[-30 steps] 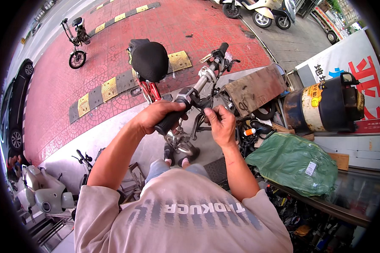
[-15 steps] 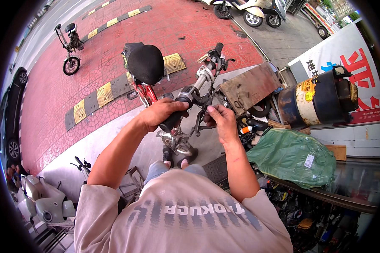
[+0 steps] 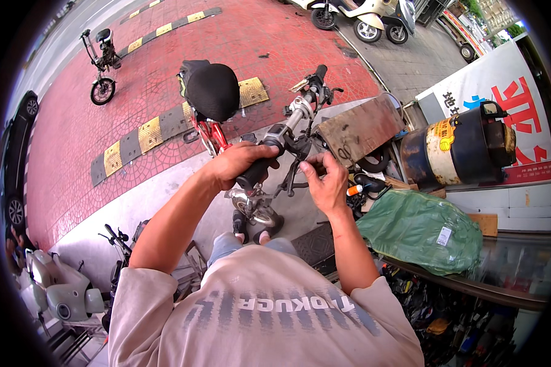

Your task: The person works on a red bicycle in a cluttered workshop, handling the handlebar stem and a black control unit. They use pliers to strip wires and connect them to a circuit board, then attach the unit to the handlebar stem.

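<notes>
A bike with a silver handlebar (image 3: 298, 112), a red frame (image 3: 211, 136) and a black-covered saddle (image 3: 213, 92) stands before me. My left hand (image 3: 242, 160) is wrapped round the black handlebar grip (image 3: 253, 177), its thumb stretched along the top. A dark brake lever (image 3: 289, 178) hangs at the near side of the grip. Close beside the lever is my right hand (image 3: 327, 180), its fingers curled and thumb and forefinger drawn together. What lies between those fingertips, if anything, is too small to make out.
At right stand a wooden board (image 3: 364, 128), a dark drum (image 3: 453, 147) and a green plastic-wrapped bundle (image 3: 419, 229) beside a glass case. A yellow-black speed bump (image 3: 150, 137) crosses the red paving. Pale scooters (image 3: 67, 293) stand at lower left.
My right hand has shifted slightly right, away from the lever mount, its fingers a little more curled. My left hand keeps its hold, with the grip turned slightly to the right.
</notes>
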